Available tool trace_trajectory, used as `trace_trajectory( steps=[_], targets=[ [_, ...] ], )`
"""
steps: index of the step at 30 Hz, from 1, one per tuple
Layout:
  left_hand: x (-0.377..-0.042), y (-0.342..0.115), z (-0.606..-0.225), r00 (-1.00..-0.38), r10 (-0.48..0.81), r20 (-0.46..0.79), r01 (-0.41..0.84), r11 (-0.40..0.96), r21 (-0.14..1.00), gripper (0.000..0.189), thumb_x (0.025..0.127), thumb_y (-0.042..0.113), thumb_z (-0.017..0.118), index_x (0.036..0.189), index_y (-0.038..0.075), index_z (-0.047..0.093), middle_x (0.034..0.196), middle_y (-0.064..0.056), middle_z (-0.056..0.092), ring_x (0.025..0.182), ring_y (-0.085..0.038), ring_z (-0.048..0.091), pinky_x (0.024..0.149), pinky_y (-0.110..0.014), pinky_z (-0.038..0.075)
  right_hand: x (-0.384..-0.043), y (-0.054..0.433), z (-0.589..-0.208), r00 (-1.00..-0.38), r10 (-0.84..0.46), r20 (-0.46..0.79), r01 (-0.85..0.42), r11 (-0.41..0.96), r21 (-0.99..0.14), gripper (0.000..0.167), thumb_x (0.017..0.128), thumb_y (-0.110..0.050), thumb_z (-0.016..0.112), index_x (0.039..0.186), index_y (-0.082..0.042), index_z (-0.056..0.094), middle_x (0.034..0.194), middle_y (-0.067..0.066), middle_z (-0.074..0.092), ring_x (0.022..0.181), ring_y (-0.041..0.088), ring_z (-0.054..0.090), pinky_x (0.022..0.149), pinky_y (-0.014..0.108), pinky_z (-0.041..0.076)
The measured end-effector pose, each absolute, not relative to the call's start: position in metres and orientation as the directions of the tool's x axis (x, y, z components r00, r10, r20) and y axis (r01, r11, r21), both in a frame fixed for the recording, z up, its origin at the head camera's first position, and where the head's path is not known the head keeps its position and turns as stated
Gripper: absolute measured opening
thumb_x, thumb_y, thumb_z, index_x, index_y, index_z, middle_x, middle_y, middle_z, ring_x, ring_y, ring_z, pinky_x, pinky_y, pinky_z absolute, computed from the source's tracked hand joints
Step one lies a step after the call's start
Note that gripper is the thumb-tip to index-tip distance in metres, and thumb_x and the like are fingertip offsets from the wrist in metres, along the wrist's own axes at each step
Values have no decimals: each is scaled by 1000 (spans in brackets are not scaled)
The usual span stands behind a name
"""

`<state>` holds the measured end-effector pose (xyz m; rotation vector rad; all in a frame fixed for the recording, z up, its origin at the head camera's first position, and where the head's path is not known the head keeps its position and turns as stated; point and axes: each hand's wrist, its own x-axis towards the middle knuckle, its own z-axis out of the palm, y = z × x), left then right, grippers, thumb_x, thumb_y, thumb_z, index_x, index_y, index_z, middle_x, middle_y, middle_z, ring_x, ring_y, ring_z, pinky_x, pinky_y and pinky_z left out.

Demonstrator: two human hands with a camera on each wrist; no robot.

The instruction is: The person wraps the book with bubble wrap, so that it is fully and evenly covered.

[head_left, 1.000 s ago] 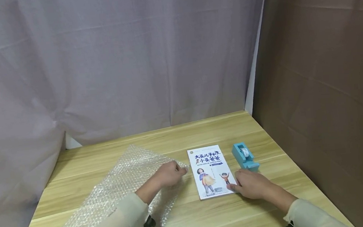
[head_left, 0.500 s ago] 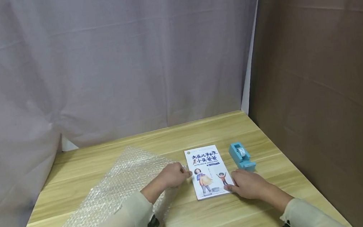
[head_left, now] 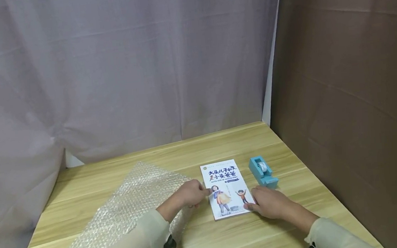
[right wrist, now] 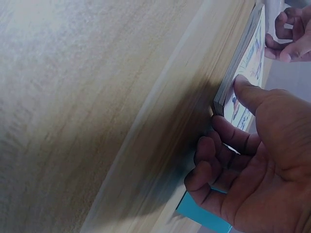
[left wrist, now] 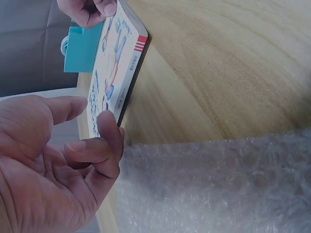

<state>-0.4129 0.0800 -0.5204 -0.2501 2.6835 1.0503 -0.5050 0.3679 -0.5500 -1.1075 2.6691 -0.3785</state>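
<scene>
A white paperback book (head_left: pixel 225 192) with cartoon figures on its cover lies on the wooden table. At its left edge is my left hand (head_left: pixel 190 193), thumb over the cover and index finger by the spine; the remaining fingers curl beneath the palm in the left wrist view. My right hand (head_left: pixel 270 202) pinches the lower right edge, its thumb (right wrist: pixel 248 92) on the cover and its index finger at the edge below. Bubble wrap (head_left: pixel 121 209) lies flat left of the book, partly hidden under my left forearm.
A blue tape dispenser (head_left: pixel 262 172) with a roll of tape stands just right of the book, close to my right hand. Grey curtain (head_left: pixel 126 67) hangs behind the wooden table (head_left: pixel 228 141), and a brown cloth wall (head_left: pixel 351 87) rises along its right side.
My left hand has moved right, from the bubble wrap's corner to the book's left edge. The right hand stays on the book. The head view has shifted slightly.
</scene>
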Motion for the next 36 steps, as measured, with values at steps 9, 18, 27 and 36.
trace_trajectory(
  steps=[9,18,27,36],
  targets=[
    [-417,82,-522,-947,-84,-310,-277,703,655,51,112,40,64,88,-3,78,51,1,55,44,-10,42,46,-24,38,-505,368,-552,-694,-714,-94,-655,681,-327,38,103,-42,78,89,-15,57,85,-2,54,76,16,48,63,35,42],
    [-420,81,-527,-937,-89,-338,-318,621,717,50,109,39,68,84,-4,73,58,-7,64,43,-10,42,45,-23,36,-505,368,-553,-681,-728,-82,-673,666,-323,37,103,-43,77,92,-13,59,87,-2,55,77,15,48,64,36,44],
    [-415,84,-521,-915,-99,-390,-391,448,804,41,106,32,72,100,-8,74,59,-1,61,46,-8,49,46,-19,37,-505,368,-555,-673,-736,-74,-684,658,-314,38,103,-42,78,105,-5,66,95,2,60,81,17,53,69,43,53],
    [-420,89,-527,-934,-37,-354,-350,280,894,27,105,16,71,89,-6,71,66,-4,69,48,-5,60,42,-16,38,-507,372,-558,-668,-743,-42,-692,641,-331,39,102,-46,78,102,-8,65,93,1,60,80,16,53,67,42,51]
  ],
)
